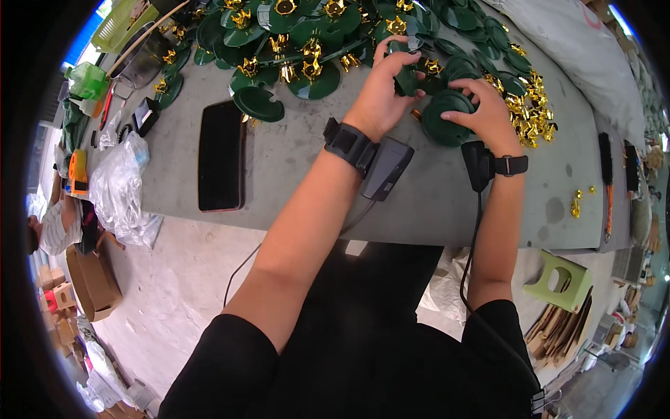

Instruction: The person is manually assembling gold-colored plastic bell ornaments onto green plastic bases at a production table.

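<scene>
My left hand [388, 82] is closed round a dark green plastic disc [403, 82], tilted and partly covered by the fingers. Just right of it, my right hand [483, 112] grips a stack of green discs [440, 120] on the grey table, thumb across the top and fingers round the far side. Shiny gold crown-shaped pieces [532, 115] lie loose in a pile beside the right hand. Beyond both hands spreads a heap of green discs [328, 31], several with a gold crown piece [311, 68] standing on them.
A black phone [222, 155] lies on the grey table [300, 188] left of my arms. Further left are a metal pot [136, 59] and clear plastic bags [122, 185]. A white sack [558, 42] rests at the far right. A green stool [558, 281] stands below the table's right edge.
</scene>
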Motion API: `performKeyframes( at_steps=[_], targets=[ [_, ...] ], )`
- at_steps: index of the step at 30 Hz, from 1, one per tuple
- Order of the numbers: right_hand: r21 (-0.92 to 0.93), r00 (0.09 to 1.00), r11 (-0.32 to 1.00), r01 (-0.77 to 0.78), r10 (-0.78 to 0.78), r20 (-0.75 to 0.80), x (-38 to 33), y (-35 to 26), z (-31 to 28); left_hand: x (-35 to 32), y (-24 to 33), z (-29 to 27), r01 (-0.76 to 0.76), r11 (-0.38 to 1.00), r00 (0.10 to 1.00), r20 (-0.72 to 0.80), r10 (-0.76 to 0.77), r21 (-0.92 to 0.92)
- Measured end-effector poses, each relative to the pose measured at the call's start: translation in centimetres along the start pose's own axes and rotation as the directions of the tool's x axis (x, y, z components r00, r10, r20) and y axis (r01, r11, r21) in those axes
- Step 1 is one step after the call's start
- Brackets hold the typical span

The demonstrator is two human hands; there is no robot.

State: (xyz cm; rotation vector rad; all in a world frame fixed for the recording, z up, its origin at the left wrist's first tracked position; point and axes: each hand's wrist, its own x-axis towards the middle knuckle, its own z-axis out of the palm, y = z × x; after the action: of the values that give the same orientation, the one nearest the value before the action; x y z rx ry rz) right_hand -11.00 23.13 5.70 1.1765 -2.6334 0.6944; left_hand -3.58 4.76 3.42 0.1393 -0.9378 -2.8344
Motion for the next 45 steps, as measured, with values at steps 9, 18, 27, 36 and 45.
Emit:
performKeyframes(
  at_steps=[9,18,27,36,45],
  targets=[
    [0.521,0.965,0.842,-0.141,0.235,-0.119,0.7,-1.5,-0.6,0.4,-0.4,0.0,-0.061,0.998,0.996,-0.069,0.061,0.008],
    [0.072,0.691,0.985,0.159,-0.059,-0.72,0.5,-5.0,0.4,-0.3,-2.3,1.3,-0.051,0.992,0.995,-0.081,0.061,0.117],
    [0.113,0.874,0.949,0.294,-0.219,-0.434,0.8,-6.6,1.6,-0.8,-1.4,1.1,0.009,0.992,0.996,0.091,0.002,-0.129],
    [0.633,0.902,0.774,0.024,0.257,-0.348,0.8,-2.0,0.0,-0.1,-0.4,0.1,0.125,0.987,0.991,0.063,-0.119,-0.104],
    [0.18,0.914,0.963,-0.2,0.25,-0.32,0.3,3.3,0.3,0.0,0.2,-0.3,0.019,0.959,0.996,0.087,0.006,-0.284]
  ],
)
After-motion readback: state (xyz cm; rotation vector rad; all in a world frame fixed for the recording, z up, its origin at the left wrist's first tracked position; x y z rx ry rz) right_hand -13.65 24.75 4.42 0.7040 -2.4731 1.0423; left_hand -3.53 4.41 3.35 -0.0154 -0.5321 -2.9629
